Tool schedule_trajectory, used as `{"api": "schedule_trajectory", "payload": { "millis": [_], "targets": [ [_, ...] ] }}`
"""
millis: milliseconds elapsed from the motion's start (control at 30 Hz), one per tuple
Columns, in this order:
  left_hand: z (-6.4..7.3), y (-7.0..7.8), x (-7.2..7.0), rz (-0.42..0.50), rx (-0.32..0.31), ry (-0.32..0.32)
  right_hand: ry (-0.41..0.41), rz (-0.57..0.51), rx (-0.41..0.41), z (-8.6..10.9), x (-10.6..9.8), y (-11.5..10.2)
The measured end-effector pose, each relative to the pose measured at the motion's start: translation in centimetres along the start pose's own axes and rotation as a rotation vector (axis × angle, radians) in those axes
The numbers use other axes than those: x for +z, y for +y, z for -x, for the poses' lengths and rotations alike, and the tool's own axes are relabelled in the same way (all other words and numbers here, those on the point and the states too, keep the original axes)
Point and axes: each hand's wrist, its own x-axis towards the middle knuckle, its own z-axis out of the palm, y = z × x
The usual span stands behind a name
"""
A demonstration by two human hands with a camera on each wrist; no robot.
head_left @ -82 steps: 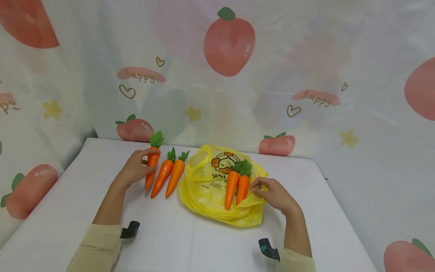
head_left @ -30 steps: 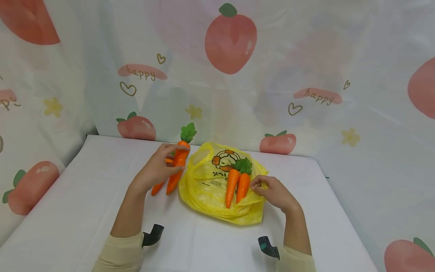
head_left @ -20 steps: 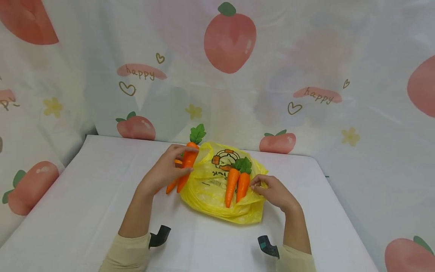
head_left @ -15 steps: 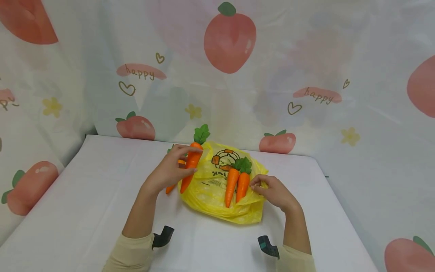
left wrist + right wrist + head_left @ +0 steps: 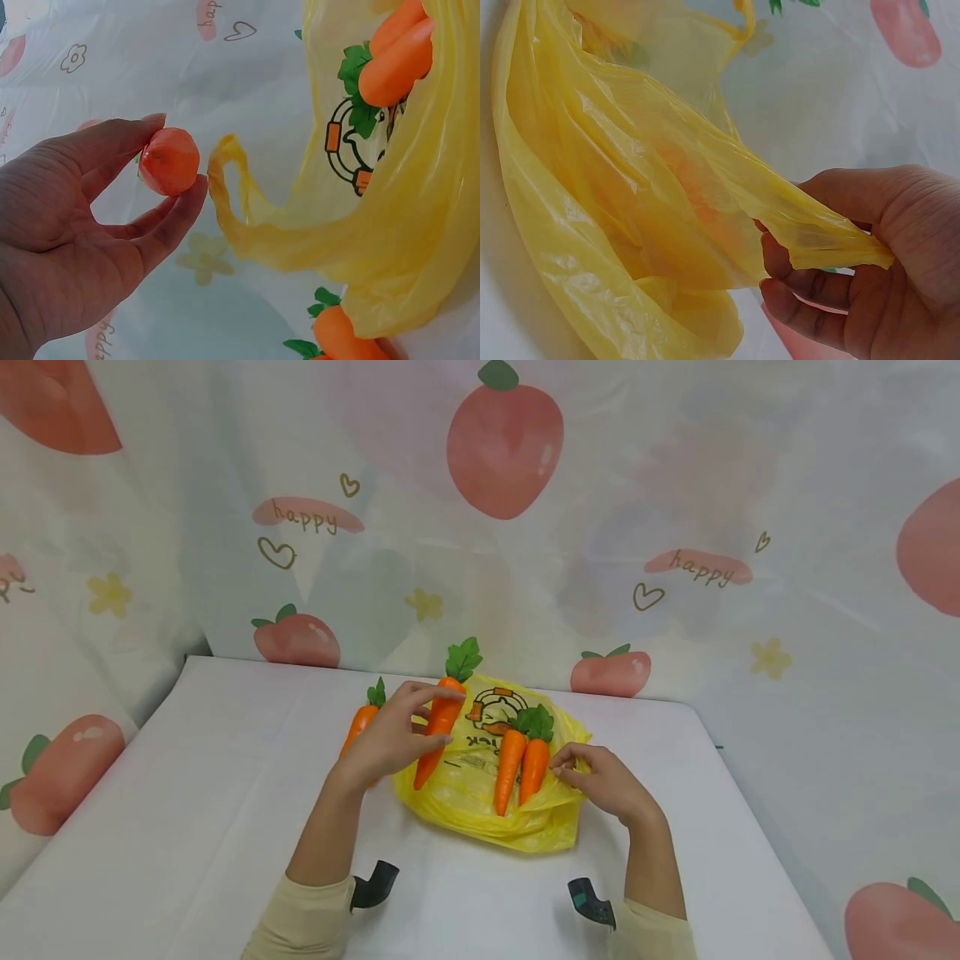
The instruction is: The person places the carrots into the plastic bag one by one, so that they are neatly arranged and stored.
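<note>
My left hand (image 5: 393, 731) pinches an orange carrot (image 5: 442, 714) by its upper part, leafy end up and tip down, over the left side of a yellow plastic bag (image 5: 465, 810). In the left wrist view this carrot (image 5: 169, 161) shows end-on between thumb and fingers, close to a loop of the bag (image 5: 292, 244). My right hand (image 5: 603, 781) holds the bag's right edge. In the right wrist view the thin plastic (image 5: 825, 240) runs between thumb and fingers of the right hand (image 5: 900, 255). Two carrots (image 5: 510, 768) lie side by side in the bag's mouth.
Left of the bag, more carrots (image 5: 362, 722) lie on the white table (image 5: 195, 827), partly hidden behind my left hand. A fruit-print curtain (image 5: 390, 585) hangs behind the table. A black camera piece (image 5: 375, 885) sticks out from each sleeve.
My left hand has lifted the leftmost carrot off the table and carried it right, past the other carrots and over the bag. The right hand stays at the bag's edge.
</note>
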Motion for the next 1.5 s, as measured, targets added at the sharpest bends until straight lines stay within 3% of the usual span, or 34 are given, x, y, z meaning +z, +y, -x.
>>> {"api": "schedule_trajectory", "payload": {
  "millis": [533,967,1133,1500],
  "targets": [
    [-0.7,0.5,2.2,-0.018,0.085,-0.048,-0.007,0.000,-0.018,-0.2,0.0,0.1],
    [-2.0,0.9,4.9,-0.003,0.086,-0.118,-0.006,0.016,-0.018,-0.1,0.0,0.3],
    [-2.2,0.4,6.1,-0.027,0.083,-0.140,-0.009,0.021,-0.011,0.0,0.1,0.2],
    [-2.5,0.3,8.1,0.019,0.076,-0.181,-0.005,0.021,-0.027,0.0,-0.3,0.2]
  ]
}}
